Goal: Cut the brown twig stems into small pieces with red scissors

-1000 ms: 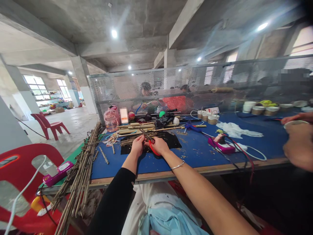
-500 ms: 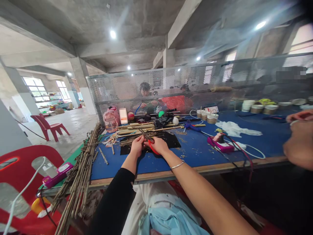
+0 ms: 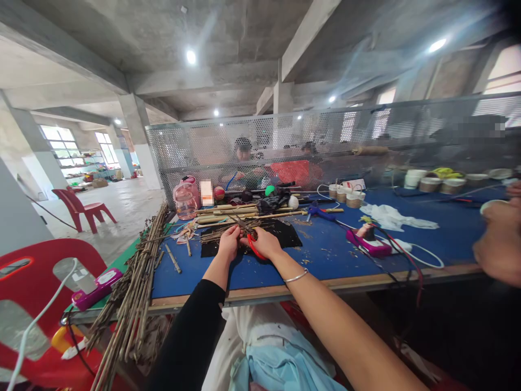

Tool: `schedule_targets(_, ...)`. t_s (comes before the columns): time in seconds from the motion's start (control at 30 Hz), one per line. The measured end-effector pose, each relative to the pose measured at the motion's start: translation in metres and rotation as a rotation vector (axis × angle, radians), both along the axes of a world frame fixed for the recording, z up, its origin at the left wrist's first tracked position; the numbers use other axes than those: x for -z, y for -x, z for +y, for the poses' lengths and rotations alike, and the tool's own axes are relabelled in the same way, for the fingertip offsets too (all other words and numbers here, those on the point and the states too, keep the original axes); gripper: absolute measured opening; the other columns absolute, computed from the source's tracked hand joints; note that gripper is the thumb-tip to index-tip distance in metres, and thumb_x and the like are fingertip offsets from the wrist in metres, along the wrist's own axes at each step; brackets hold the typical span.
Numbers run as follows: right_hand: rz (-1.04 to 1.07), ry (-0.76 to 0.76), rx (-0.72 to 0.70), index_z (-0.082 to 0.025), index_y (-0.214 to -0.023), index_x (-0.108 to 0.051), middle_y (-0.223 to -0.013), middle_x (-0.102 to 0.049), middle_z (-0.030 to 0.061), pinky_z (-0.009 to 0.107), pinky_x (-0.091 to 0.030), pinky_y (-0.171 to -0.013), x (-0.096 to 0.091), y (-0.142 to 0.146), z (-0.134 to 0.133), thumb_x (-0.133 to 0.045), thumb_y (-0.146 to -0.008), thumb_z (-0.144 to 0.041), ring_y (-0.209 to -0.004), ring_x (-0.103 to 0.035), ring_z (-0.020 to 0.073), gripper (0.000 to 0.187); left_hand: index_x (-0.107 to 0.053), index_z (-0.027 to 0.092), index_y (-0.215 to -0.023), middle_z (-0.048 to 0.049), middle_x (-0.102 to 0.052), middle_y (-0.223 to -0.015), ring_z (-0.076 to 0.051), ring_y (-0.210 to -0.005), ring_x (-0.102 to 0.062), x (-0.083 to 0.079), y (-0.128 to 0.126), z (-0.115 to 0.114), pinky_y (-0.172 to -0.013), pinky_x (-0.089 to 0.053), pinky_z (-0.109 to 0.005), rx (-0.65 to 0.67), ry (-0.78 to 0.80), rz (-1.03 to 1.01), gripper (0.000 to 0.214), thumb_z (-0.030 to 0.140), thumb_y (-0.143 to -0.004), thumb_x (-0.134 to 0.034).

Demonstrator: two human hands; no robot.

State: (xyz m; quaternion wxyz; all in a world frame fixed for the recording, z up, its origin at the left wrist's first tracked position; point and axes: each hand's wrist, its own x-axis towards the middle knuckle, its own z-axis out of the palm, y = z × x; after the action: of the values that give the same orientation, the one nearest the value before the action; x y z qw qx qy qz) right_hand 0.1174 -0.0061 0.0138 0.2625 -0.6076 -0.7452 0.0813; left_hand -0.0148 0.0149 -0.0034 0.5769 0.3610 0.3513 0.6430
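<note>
My right hand (image 3: 264, 243) is closed on a pair of scissors (image 3: 253, 251) with red handles, its blades pointing away over the dry twigs. Close beside it, my left hand (image 3: 229, 241) is pinched at the near end of thin dry twigs (image 3: 211, 234); the exact piece between its fingers is too small to make out clearly. Beneath both hands lies a black cloth (image 3: 291, 233) on the blue tabletop (image 3: 244, 277). Cut twig bits are scattered around the cloth.
Long dry stalks (image 3: 136, 282) overhang the table's left edge. Behind the cloth are bamboo sticks (image 3: 228, 213) and a pink jug (image 3: 186, 198). A blue glue gun (image 3: 321, 212), purple power strip (image 3: 368, 244) and white plastic bag (image 3: 396, 217) lie rightward. Another person's hand (image 3: 499, 239) is far right.
My hands stay in nearly the same place over the twigs, and the scissors have barely shifted. The other person's hands at the far right have moved, showing a pale round object.
</note>
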Motion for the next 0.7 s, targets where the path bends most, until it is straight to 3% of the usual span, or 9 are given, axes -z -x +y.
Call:
schedule_targets(0.33,0.038,-0.027,-0.036,-0.019,-0.096,-0.054,-0.1,-0.062,0.0071,0.025,-0.039,-0.067,-0.002,0.001,-0.003,-0.05,-0.072,-0.062,-0.092,-0.058,0.0203,0.049,-0.058,0.012,-0.076,0.0024,-0.051,-0.058,-0.004,-0.042,-0.043,-0.005,-0.001,-0.009,-0.044,-0.036,-0.018,0.193,0.009,-0.071,0.026,0.028,-0.061,-0.072)
schedule_targets(0.7,-0.044,0.01,0.021,-0.022,-0.09,-0.06,-0.092,-0.066,0.0082,0.028,-0.041,-0.067,-0.002,-0.002,-0.001,-0.047,-0.07,-0.068,-0.086,-0.061,0.0241,0.052,-0.061,0.012,-0.084,0.0031,-0.051,-0.057,-0.003,-0.042,-0.041,0.003,0.002,0.001,-0.04,-0.03,-0.016,-0.012,0.021,0.027,0.03,0.03,-0.063,-0.07)
